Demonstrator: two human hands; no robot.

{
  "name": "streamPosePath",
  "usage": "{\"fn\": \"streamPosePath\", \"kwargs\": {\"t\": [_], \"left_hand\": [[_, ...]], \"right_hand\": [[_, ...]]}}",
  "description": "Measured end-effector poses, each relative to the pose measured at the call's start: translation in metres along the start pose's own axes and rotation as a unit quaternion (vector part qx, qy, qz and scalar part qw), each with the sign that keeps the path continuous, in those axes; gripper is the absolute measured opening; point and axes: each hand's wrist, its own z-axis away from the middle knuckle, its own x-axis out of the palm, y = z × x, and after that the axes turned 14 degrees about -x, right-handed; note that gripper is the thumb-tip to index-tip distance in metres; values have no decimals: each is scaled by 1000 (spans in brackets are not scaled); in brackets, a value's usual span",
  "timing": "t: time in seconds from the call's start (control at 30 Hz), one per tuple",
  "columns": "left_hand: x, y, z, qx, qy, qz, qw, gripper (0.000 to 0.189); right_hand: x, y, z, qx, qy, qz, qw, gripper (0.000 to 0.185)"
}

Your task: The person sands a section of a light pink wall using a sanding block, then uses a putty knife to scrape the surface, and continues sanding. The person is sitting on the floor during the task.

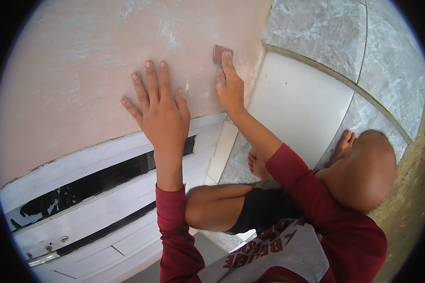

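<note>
A pink painted wall (92,85), marked with pale scuffed patches, rises before me. My left hand (164,109) lies flat against it, fingers spread, holding nothing. To the right, low on the wall, my right hand (230,86) grips a small reddish-brown piece of sandpaper (221,53). Its index finger is extended over the piece, which rests at the wall surface. The thumb side and the part of the sandpaper under the fingers are partly hidden.
A white door frame and door (109,205) with dark glass strips and a metal handle (44,260) stand at the lower left. Grey marbled floor tiles (315,35) and a plain white tile (297,99) meet the wall's base. Rough ground (407,212) lies at far right.
</note>
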Motion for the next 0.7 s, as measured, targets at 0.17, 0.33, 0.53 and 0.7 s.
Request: {"fn": "streamPosePath", "kwargs": {"t": [0.17,0.33,0.53,0.7], "left_hand": [[8,5,-7,8,18,2,1000,73],[6,-1,2,4,9,27,1000,71],[2,2,1,6,2,11,1000,70],[6,0,4,14,19,23,999,71]], "right_hand": [[0,-15,40,9,-24,-41,999,58],[0,11,5,1,21,3,1000,60],[-3,-6,31,68,-75,-17,995,56],[-7,-4,19,62,-15,-61,996,55]]}}
